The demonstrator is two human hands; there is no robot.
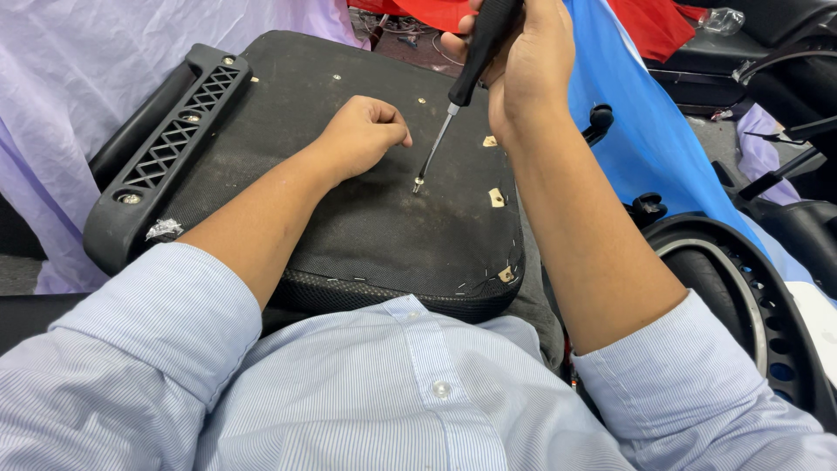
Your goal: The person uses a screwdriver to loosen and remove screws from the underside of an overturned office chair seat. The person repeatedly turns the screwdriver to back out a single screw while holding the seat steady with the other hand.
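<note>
An upturned chair seat (375,227) with black fabric underside lies across my lap. My right hand (523,61) grips a black-handled screwdriver (466,78) and holds it tilted, its metal tip resting on a screw (418,186) in the middle of the seat. My left hand (362,135) rests on the fabric just left of the tip, fingers curled into a loose fist with nothing visible in it. Small screw holes and torn spots showing pale wood dot the fabric to the right.
A black plastic armrest bracket (166,148) with lattice holes is attached along the seat's left side. Pale purple cloth (87,61) lies left, blue cloth (645,131) right. A black chair base with castors (741,296) sits at right.
</note>
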